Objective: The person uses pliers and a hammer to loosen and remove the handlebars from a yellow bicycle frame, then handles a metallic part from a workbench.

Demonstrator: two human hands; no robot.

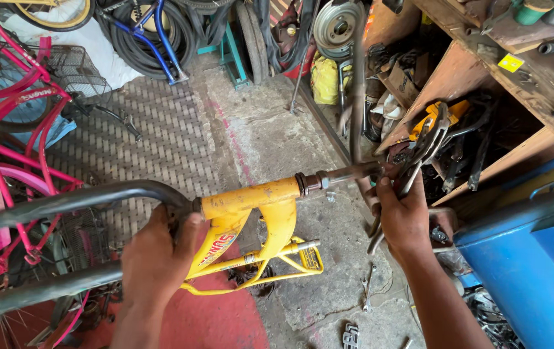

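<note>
The yellow frame (261, 220) lies across your view, its head tube running left to right, raised above the floor (270, 136). Your left hand (157, 258) is closed around the tube's left end, where the dark fork (76, 200) comes out. Your right hand (403, 220) is the nearer one to the threaded stem (338, 176) sticking out on the right, and it grips pliers (422, 152) clamped at the stem's tip. A blue drum (529, 271) stands just right of that arm.
</note>
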